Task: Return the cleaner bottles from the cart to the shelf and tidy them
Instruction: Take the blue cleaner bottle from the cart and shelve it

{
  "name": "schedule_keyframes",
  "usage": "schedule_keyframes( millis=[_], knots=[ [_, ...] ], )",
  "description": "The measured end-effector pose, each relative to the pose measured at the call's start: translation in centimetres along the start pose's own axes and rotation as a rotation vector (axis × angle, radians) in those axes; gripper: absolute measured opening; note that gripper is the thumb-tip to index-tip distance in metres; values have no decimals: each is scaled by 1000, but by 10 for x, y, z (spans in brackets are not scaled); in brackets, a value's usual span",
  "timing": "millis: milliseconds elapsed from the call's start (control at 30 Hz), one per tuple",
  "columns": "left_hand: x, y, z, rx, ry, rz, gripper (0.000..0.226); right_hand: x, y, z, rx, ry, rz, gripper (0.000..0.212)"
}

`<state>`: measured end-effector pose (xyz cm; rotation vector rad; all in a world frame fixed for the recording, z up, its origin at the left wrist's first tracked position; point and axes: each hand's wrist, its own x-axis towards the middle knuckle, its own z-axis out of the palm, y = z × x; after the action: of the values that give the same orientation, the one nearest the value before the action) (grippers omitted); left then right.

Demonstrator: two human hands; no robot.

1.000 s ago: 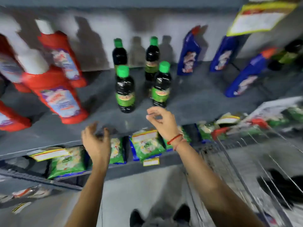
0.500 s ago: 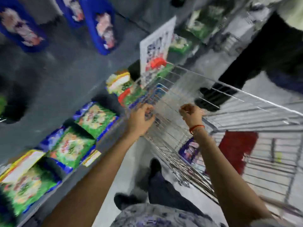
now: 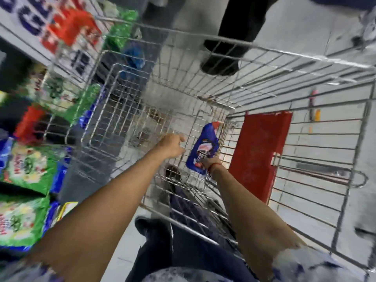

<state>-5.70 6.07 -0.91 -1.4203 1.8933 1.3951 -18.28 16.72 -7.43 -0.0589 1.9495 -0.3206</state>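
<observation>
Right hand (image 3: 210, 162) gripping blue bottle (image 3: 204, 148) inside cart (image 3: 264, 50), fingers hidden; left hand (image 3: 171, 144) loosely open, blurred.

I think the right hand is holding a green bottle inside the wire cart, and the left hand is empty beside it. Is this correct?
Not quite: the bottle is blue with a red cap, not green. The head view shows the right hand holding its lower end inside the wire cart. The rest is correct: the left hand is empty beside it.
</observation>
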Motion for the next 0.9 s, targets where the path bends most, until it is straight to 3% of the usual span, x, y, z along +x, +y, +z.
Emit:
schedule_keyframes(
  millis=[167,300,433,500,600,767,833,900],
  knots=[
    [47,-17,37,-96,15,-102,41,20,12,18,238,108,84,49],
    [69,-26,66,-150,-80,-149,41,31,17,29,377,175,2,42],
    [78,-26,84,-245,-144,-183,53,36,14,37,565,116,-6,46],
    [79,-29,82,-272,-125,-183,70,36,15,36,596,55,7,48],
    [77,-31,63,-286,-134,-213,84,32,12,31,687,-112,44,43],
    [57,-23,18,-444,-211,-188,70,9,-12,20,803,-274,14,45],
    [41,-20,1,-518,-146,-140,52,-4,-33,15,769,-302,-78,47],
    [23,-22,-18,-568,-47,-75,49,-19,-56,10,681,-335,-188,49]
  ],
)
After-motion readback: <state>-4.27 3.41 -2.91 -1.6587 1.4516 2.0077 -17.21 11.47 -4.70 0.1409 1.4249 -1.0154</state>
